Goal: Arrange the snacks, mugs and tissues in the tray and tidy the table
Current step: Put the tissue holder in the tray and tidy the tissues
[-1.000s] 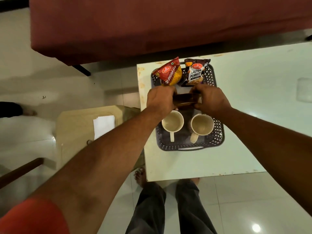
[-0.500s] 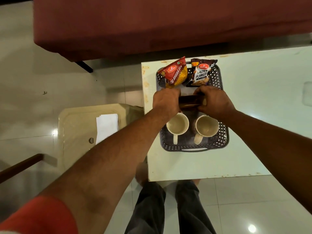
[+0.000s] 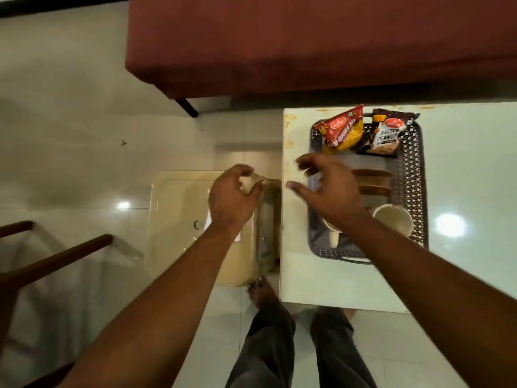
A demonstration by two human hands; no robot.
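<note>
Head view: right hand [image 3: 328, 189] fingers [image 3: 303, 163] spread, empty, above tray [image 3: 414, 175]; left hand [image 3: 232, 200] loosely curled, empty.

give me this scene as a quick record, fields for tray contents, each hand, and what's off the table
tray: dark perforated, on the white table
snacks: red packet and salted peanuts packet at the tray's far end
holder: brown wooden piece mid-tray
mugs: right mug clear, left mug partly hidden by the forearm
left hand: off the table, above the beige stool, fingers curled, nothing seen in it
right hand: open, over the tray's left edge
tissues: white sheet on the stool, mostly hidden by the left hand
</note>
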